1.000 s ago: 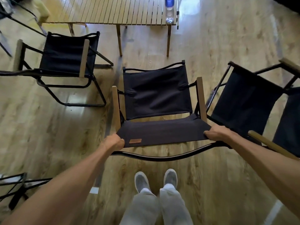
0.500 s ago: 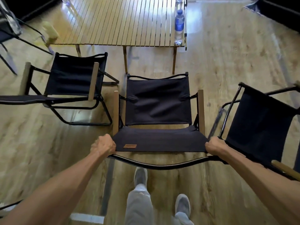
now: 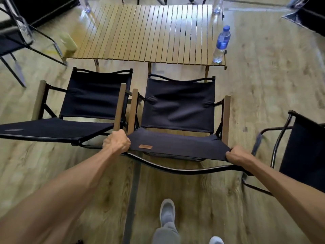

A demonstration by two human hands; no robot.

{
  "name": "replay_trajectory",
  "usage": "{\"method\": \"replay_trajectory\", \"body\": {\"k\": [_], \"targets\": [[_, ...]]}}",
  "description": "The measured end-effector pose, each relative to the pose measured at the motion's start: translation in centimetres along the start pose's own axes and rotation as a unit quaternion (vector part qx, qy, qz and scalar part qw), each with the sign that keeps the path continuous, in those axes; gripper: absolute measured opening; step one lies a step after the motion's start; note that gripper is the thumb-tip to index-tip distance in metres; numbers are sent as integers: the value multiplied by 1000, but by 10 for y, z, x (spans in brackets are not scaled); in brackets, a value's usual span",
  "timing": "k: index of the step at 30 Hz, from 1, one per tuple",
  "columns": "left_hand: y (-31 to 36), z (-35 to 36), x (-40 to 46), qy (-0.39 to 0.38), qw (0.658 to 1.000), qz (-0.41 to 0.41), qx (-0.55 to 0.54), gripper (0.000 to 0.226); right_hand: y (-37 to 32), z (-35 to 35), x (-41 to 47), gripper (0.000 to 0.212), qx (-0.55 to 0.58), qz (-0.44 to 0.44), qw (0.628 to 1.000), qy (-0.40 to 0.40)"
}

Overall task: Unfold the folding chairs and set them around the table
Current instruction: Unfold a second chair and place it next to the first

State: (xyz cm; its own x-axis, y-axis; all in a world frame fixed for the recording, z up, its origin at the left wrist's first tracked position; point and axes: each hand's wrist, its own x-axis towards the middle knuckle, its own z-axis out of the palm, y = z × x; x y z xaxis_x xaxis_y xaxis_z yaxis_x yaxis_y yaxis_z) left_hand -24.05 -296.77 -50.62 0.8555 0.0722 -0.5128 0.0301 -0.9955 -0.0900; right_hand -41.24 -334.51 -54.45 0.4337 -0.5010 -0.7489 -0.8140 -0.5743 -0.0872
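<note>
both hands grip chair seat's front corners, armrest beside neighbour chair.

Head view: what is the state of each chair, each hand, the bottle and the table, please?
Middle chair: unfolded, held at the seat's front corners.
Left chair: unfolded, beside the middle chair.
Right chair: only partly in view.
Left hand: grips the seat's left corner.
Right hand: grips the right corner.
Bottle: upright, capped, on the table's corner.
Table: unfolded, standing.

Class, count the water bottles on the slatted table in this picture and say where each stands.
3: a blue-labelled bottle at the table's near right corner, one at the far right corner, one at the far left. More may lie out of frame.
</note>
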Motion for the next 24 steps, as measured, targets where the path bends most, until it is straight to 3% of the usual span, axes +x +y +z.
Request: {"method": "replay_trajectory", "body": {"k": [19, 24], "targets": [[-12, -8, 40, 31, 999, 3, 19, 25, -47, -12, -2, 36, -34, 16, 998, 45], [-27, -1, 37, 23, 999, 3, 32, 24, -56, -4, -11, 16, -43, 19, 998, 29]]}}
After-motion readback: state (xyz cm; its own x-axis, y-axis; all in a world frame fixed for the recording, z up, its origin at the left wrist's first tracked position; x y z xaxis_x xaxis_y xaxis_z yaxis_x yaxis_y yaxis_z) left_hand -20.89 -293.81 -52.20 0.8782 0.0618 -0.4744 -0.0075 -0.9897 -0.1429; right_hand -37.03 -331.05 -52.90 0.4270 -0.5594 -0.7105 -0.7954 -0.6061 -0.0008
